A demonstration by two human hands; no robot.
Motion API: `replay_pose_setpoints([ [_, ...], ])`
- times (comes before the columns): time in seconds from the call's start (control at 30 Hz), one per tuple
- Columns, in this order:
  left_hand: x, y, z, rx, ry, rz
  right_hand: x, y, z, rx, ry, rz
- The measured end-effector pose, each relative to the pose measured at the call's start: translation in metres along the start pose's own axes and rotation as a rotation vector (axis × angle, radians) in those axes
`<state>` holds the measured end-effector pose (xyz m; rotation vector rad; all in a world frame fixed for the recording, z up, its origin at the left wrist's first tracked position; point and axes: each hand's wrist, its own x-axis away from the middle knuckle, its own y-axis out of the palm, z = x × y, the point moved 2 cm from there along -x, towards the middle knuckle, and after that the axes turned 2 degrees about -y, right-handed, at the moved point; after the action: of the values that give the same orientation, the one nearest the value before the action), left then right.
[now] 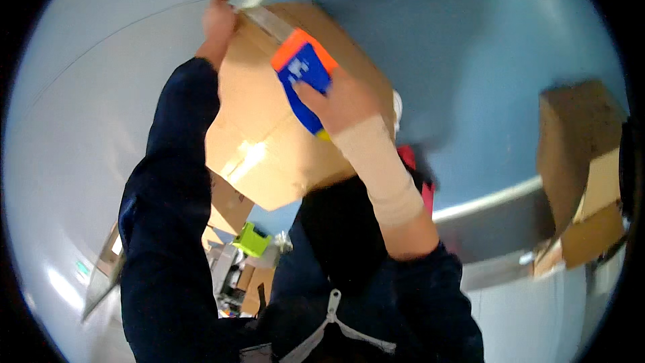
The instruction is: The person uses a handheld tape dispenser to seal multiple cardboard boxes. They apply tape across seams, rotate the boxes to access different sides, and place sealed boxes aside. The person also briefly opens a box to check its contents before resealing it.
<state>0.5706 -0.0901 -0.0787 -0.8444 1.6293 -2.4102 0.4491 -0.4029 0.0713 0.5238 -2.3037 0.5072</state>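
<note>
A large tan cardboard box [262, 114] is tilted in front of me, with a strip of shiny clear tape [269, 23] along its far edge. At the box's far left corner, my left hand [220, 25] is closed on the edge; its fingertips are partly hidden and blurred. My right hand [349, 101], with a beige wrap [379, 168] round the wrist, grips a blue and orange tape dispenser [295, 77]. The dispenser is over the box face, its orange end toward the taped edge. Motion blurs this hand, and I cannot tell whether the dispenser touches the cardboard.
Blue floor [484, 94] stretches beyond the box, crossed by a white line [490, 198]. Open cardboard boxes [581, 154] stand at the right. Lower left, a bright green bin [252, 240] sits among cartons and clutter. Something red [428, 195] shows beside my leg.
</note>
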Motion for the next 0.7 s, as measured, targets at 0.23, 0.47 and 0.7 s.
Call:
replay_pose_setpoints([
  [0.23,0.056,-0.005,0.034,0.033,0.124,0.331,0.052,-0.031,0.030,0.092,-0.072,-0.062],
  [0.47,0.032,-0.005,0.014,0.440,-0.019,0.238,0.242,-0.062,0.175,0.218,0.255,0.146],
  [0.7,0.025,-0.004,0.007,0.427,0.004,0.277,0.271,-0.054,0.230,0.365,0.405,0.168],
])
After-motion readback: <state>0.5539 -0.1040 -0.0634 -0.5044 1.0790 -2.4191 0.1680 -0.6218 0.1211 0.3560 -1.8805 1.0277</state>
